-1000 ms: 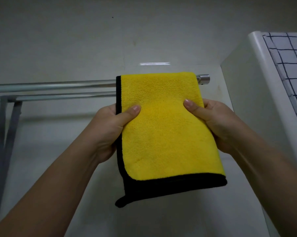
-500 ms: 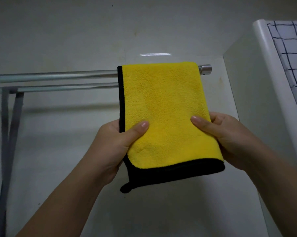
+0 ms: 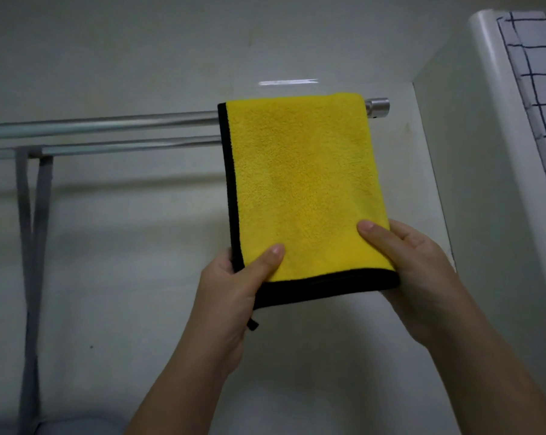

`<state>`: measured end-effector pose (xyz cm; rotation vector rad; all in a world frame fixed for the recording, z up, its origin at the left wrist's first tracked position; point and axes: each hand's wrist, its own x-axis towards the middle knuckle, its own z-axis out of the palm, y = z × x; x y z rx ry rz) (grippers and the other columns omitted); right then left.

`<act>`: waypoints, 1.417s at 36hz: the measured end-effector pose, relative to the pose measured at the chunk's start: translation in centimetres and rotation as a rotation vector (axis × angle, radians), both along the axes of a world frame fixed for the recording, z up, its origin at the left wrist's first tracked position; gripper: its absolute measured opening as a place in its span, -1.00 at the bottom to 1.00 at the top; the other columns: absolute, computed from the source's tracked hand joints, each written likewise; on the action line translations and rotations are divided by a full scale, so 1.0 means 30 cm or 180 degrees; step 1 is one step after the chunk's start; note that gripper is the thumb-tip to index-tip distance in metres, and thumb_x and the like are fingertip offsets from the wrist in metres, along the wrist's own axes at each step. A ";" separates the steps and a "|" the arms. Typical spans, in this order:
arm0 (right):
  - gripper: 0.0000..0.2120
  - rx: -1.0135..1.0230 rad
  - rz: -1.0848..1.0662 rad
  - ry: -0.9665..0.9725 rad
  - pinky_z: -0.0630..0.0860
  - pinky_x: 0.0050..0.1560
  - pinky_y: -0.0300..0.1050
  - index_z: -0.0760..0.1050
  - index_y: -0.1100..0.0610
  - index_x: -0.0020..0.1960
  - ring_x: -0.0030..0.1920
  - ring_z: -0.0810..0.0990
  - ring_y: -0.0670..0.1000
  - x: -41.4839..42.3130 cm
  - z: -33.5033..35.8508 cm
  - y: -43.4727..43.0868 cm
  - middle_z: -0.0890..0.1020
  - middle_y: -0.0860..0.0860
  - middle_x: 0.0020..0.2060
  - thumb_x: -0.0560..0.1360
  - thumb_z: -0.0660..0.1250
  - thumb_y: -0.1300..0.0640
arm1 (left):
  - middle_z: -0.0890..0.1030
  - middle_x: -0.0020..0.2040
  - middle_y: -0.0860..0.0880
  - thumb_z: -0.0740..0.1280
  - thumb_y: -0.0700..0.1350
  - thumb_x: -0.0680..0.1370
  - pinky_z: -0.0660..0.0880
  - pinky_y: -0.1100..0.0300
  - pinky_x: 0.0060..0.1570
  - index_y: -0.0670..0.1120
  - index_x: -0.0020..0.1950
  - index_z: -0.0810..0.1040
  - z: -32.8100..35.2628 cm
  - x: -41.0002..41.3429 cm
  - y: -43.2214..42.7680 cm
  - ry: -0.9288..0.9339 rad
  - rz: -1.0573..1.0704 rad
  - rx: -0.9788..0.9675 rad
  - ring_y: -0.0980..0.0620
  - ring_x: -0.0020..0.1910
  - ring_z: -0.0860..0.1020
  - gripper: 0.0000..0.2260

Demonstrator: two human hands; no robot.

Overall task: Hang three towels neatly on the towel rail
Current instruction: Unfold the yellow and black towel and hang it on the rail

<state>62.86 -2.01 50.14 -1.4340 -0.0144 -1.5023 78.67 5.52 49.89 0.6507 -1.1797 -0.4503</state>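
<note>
A yellow towel [image 3: 303, 183] with a black border hangs folded over the right end of the metal towel rail [image 3: 108, 124]. My left hand [image 3: 234, 290] pinches the towel's lower left corner, thumb on the yellow front. My right hand [image 3: 416, 271] pinches the lower right corner the same way. The rail's end cap [image 3: 377, 108] sticks out just right of the towel. No other towel is in view.
A second, lower bar [image 3: 124, 147] runs behind the rail. Grey straps [image 3: 33, 246] hang from it at the left. A white unit [image 3: 491, 152] topped with a checked cloth [image 3: 538, 89] stands close on the right. The pale wall lies behind.
Both hands have slid down the towel's side edges from about mid-height to the bottom corners. The towel stays draped on the rail.
</note>
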 end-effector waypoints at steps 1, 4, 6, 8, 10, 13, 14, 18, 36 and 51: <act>-0.61 0.0051 0.0028 -0.0005 0.57 -0.34 -0.24 0.57 0.18 -0.05 -0.25 0.68 -0.05 0.008 -0.011 0.004 0.72 0.01 -0.22 0.17 0.38 0.01 | 0.72 -0.19 -0.02 0.43 -0.08 0.20 0.54 0.32 -0.38 -0.13 -0.06 0.60 -0.016 -0.001 -0.008 0.0076 -0.0102 0.0057 0.07 -0.24 0.68 -0.66; -0.63 0.0203 0.0161 -0.0109 0.59 -0.31 -0.18 0.57 0.22 -0.11 -0.26 0.67 -0.03 0.036 -0.041 0.007 0.70 0.03 -0.28 0.15 0.39 0.04 | 0.71 -0.13 -0.04 0.42 -0.13 0.21 0.57 0.28 -0.30 -0.14 -0.04 0.59 -0.051 -0.008 -0.031 0.0370 -0.0464 0.0160 0.05 -0.17 0.68 -0.66; -0.66 0.0336 0.0207 -0.0252 0.60 -0.28 -0.16 0.57 0.23 -0.12 -0.23 0.67 -0.02 0.056 -0.058 0.000 0.70 0.05 -0.26 0.17 0.39 0.06 | 0.71 -0.14 -0.04 0.40 -0.14 0.23 0.58 0.26 -0.30 -0.14 -0.04 0.58 -0.068 -0.012 -0.044 0.0531 -0.0541 0.0115 0.05 -0.17 0.68 -0.69; -0.68 0.0441 0.0194 -0.0380 0.60 -0.27 -0.18 0.58 0.24 -0.12 -0.20 0.68 -0.02 0.075 -0.077 -0.011 0.71 0.05 -0.25 0.20 0.37 0.06 | 0.71 -0.16 -0.04 0.38 -0.15 0.25 0.58 0.26 -0.31 -0.14 -0.07 0.59 -0.085 -0.016 -0.052 0.0681 -0.0504 -0.0018 0.05 -0.20 0.68 -0.73; -0.70 0.0461 0.0157 -0.0472 0.59 -0.27 -0.20 0.57 0.22 -0.12 -0.20 0.68 -0.03 0.090 -0.094 -0.016 0.72 0.04 -0.25 0.24 0.35 0.05 | 0.71 -0.19 -0.04 0.38 -0.14 0.25 0.58 0.25 -0.31 -0.14 -0.12 0.60 -0.101 -0.020 -0.056 0.0781 -0.0399 -0.0159 0.05 -0.22 0.67 -0.77; -0.75 0.0438 0.0212 -0.0634 0.58 -0.30 -0.21 0.57 0.20 -0.14 -0.23 0.68 -0.04 0.101 -0.111 -0.016 0.71 0.02 -0.28 0.28 0.33 0.06 | 0.71 -0.21 -0.04 0.39 -0.15 0.25 0.58 0.24 -0.31 -0.15 -0.19 0.63 -0.124 -0.032 -0.058 0.0913 -0.0297 -0.0339 0.03 -0.23 0.67 -0.83; -0.76 0.0445 0.0230 -0.0689 0.58 -0.31 -0.22 0.57 0.20 -0.15 -0.25 0.68 -0.05 0.101 -0.113 -0.013 0.71 0.01 -0.30 0.28 0.33 0.06 | 0.71 -0.22 -0.04 0.39 -0.15 0.25 0.58 0.23 -0.31 -0.14 -0.22 0.64 -0.129 -0.039 -0.057 0.0957 -0.0301 -0.0397 0.03 -0.23 0.68 -0.84; -0.77 0.0563 0.0316 -0.0920 0.58 -0.33 -0.21 0.56 0.20 -0.16 -0.28 0.67 -0.06 0.106 -0.115 0.006 0.70 0.01 -0.33 0.27 0.33 0.08 | 0.71 -0.21 -0.05 0.39 -0.16 0.25 0.58 0.23 -0.31 -0.13 -0.17 0.63 -0.137 -0.071 -0.050 0.1149 -0.0376 -0.0542 0.02 -0.23 0.68 -0.82; -0.58 0.1008 0.1333 -0.1657 0.62 -0.10 0.03 0.53 0.25 0.12 -0.05 0.67 0.16 0.206 -0.120 0.151 0.67 0.19 -0.01 0.27 0.41 0.19 | 0.68 -0.05 -0.22 0.35 -0.28 0.30 0.59 0.18 -0.29 -0.25 0.01 0.58 -0.120 -0.227 -0.028 0.2046 -0.1061 -0.0897 -0.07 -0.16 0.68 -0.71; -0.70 0.0939 0.1095 -0.1610 0.61 -0.20 -0.12 0.55 0.17 0.05 -0.08 0.68 0.09 0.209 -0.152 0.163 0.70 0.12 -0.05 0.32 0.37 0.15 | 0.70 -0.20 -0.10 0.34 -0.29 0.35 0.57 0.25 -0.31 -0.20 -0.09 0.60 -0.145 -0.215 -0.011 0.1836 -0.0744 -0.0900 0.02 -0.23 0.67 -0.83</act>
